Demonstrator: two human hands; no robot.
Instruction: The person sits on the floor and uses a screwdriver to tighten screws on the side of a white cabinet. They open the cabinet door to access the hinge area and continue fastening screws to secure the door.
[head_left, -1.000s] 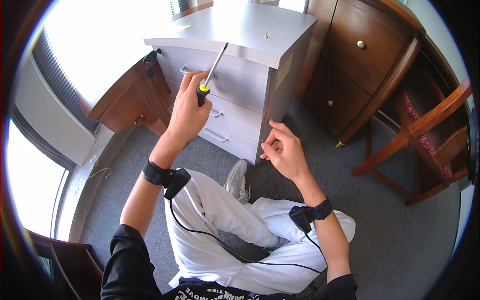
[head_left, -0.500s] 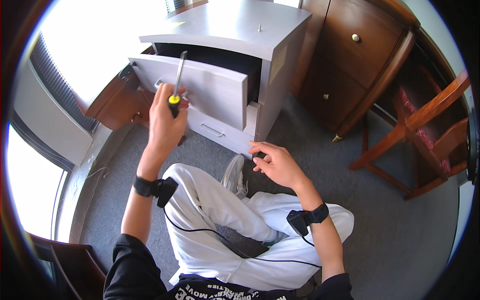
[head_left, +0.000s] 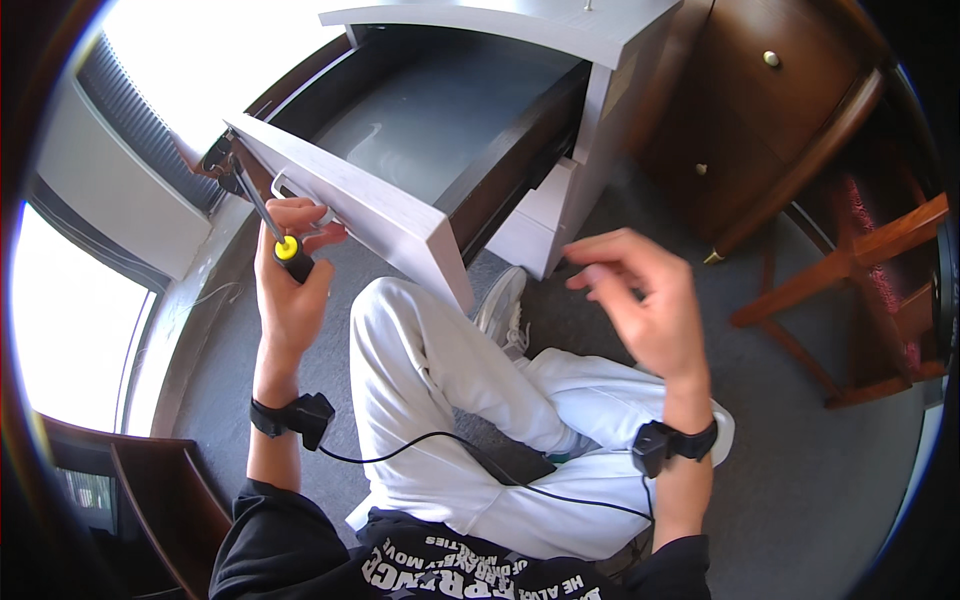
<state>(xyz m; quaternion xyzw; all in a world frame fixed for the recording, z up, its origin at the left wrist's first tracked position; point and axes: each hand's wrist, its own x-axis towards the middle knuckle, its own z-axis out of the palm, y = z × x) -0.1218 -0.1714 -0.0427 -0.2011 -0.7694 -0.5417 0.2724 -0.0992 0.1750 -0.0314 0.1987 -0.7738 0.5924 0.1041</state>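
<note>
My left hand point(head_left: 290, 290) is closed around a screwdriver point(head_left: 291, 257) with a black and yellow handle, its metal shaft pointing up and left. Fingers of that hand also hook onto the white pull handle point(head_left: 300, 200) of a pale grey drawer point(head_left: 370, 205). The drawer stands far out of its cabinet point(head_left: 625, 50), showing a bare bottom panel and dark side walls. To the right of the drawer front, my right hand point(head_left: 640, 300) hovers with curled fingers, slightly blurred. A dark spot shows between its thumb and fingers, but I cannot make out what it is.
A small upright metal piece point(head_left: 588, 5) stands on the cabinet top. Brown wooden drawers point(head_left: 745, 110) and a wooden chair point(head_left: 850, 270) stand at the right. My bent legs point(head_left: 430, 370) are close below the drawer. A cable point(head_left: 440, 435) runs between my wrist straps.
The upper drawer has been pulled out toward me, with my left hand on its pull handle. The screwdriver has tilted left. My right hand has moved right and up.
</note>
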